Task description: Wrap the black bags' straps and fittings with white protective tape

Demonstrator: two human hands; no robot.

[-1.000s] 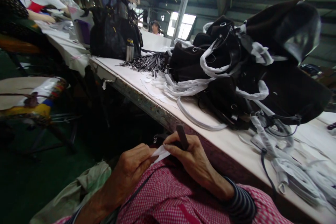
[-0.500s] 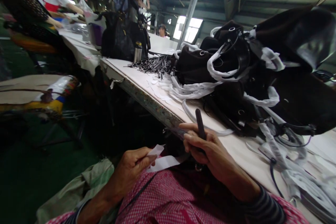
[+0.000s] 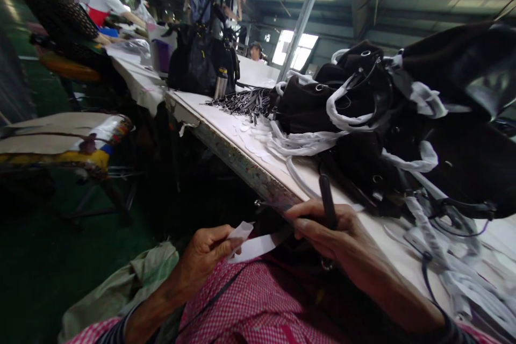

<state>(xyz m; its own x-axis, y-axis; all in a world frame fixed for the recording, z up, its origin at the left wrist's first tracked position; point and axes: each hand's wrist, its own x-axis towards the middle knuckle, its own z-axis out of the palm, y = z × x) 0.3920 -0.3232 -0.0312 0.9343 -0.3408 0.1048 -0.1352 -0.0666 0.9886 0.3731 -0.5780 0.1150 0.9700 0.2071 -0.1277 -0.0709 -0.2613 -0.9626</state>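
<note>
As the head camera looks down over the lap, the left hand (image 3: pixel 205 260) pinches a white strip (image 3: pixel 258 247) between thumb and fingers, with a shorter tab of the same white material (image 3: pixel 242 232) standing up beside the thumb. The right hand (image 3: pixel 334 228) curls around a dark stick (image 3: pixel 327 201), perhaps a marker, which stands almost upright from the fist; its fingers are closed, not spread.

The 2 hands stand further apart than they did 1 second ago, and the strip now lies drawn out between them. Its far end disappears into shadow near the right hand, so I cannot tell whether that hand touches it. The strip hangs just above a pink gingham smock (image 3: pixel 258 301) and a pale green cloth (image 3: pixel 141 274) on the lap.

Just beyond the right hand runs the chipped edge of a white worktable (image 3: pixel 237 156). On it lie a heap of black bags (image 3: pixel 363 134) with white-wrapped handles (image 3: pixel 346 113), a bundle of black straps with metal clasps (image 3: pixel 242 102), and small round white pieces (image 3: pixel 253 140). Further along stand a steel flask (image 3: pixel 221 83) and a black handbag (image 3: pixel 197 59), while a co-worker (image 3: pixel 60 11) sits at the table's far left.
</note>
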